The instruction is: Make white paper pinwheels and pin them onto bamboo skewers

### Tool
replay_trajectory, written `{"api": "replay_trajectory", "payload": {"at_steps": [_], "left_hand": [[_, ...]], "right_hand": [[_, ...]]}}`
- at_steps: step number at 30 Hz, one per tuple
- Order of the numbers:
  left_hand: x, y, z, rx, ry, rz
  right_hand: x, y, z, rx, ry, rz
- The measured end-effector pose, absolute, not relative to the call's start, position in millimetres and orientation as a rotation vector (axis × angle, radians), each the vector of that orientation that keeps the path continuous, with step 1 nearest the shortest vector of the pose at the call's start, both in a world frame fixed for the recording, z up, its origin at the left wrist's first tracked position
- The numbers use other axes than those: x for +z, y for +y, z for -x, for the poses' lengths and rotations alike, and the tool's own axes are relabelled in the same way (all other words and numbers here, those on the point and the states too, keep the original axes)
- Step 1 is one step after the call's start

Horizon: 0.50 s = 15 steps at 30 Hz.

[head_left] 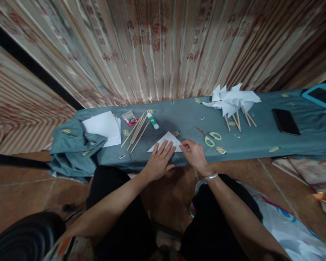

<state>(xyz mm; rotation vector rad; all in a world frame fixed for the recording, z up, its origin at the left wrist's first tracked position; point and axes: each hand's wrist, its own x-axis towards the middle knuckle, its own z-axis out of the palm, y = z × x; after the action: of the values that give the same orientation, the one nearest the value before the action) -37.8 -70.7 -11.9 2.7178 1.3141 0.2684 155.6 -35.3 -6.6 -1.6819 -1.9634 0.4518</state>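
A sheet of white paper, folded into a triangle, lies near the front edge of the cloth-covered bench. My left hand rests on it with the fingers stretched out flat. At the triangle's right corner, my right hand pinches the paper between thumb and fingers. Right of the paper lie scissors with light green handles, their blades pointing up and left. A glue stick and several wooden sticks lie to the left of the triangle.
A stack of white paper lies at the bench's left end, beside a small red box of metal pieces. Several paper pinwheels on sticks lie to the right, then a black phone and a blue-framed device. A patterned curtain hangs behind.
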Motion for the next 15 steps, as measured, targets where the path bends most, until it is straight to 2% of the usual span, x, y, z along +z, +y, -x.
{"api": "replay_trajectory", "payload": {"at_steps": [6,15], "left_hand": [[-14,-70,38,0.276,1.296,-2.718],[-18,-67,36,0.275,1.321,-2.708]], "right_hand": [[-16,-32,-157,0.308,-1.990,1.582],[-19,-26,-157,0.294,-1.989,1.575]]}}
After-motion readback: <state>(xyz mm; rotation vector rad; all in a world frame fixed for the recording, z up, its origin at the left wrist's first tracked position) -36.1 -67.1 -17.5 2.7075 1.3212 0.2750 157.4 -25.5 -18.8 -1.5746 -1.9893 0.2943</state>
